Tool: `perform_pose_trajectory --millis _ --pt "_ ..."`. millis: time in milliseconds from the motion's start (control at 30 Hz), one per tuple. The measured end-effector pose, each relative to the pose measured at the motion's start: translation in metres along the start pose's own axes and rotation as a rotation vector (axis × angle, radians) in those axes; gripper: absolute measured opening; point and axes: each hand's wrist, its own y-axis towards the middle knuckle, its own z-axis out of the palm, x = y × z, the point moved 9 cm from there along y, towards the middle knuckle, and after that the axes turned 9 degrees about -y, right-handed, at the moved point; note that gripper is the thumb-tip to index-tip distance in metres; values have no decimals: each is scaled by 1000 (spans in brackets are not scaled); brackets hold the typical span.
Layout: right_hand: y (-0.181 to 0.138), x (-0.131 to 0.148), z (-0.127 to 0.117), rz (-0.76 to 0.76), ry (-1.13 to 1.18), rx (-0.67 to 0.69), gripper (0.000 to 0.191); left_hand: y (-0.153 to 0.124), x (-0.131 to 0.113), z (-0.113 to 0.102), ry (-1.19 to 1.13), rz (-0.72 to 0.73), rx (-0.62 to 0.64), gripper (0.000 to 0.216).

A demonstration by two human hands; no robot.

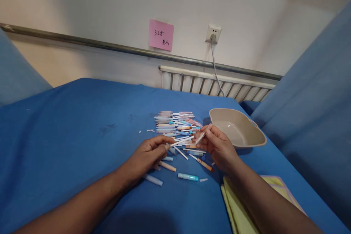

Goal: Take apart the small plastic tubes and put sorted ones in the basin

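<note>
Left hand (149, 152) aims white refill (183, 140) rightward at right hand (218, 148) and barrel (200, 138)

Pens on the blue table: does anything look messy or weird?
Yes: loose pen parts and thin white refills lie strewn between the left hand and right hand. Small white bits sit apart to their left, and dark smudges mark the blue cloth.

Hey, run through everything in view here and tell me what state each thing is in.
left hand, shut on thin white refills
right hand, pinching a pen barrel
pen parts, loose, lying flat in a heap
beige basin, upright, empty
wall socket, plug in it
yellow cloth, folded, lying flat
</note>
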Motion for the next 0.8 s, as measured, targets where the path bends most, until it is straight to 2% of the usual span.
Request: perform_pose_trajectory --millis 133,267,433,567,800 --pt "-2 2 1 -58 -111 4 34 0 -3 1 -12 28 7 36" --pt "-1 9 -11 -129 -191 -100 25 0 -6 1 -22 53 7 37" --pt "-3 9 -20 -105 -174 -174 24 0 -6 -1 -17 55 -9 37" --pt "-4 7 -20 -69 -172 -163 25 0 -4 0 -7 53 1 37" --pt "-3 6 -14 -42 -190 -62 23 -1 -1 1 70 44 16 34"
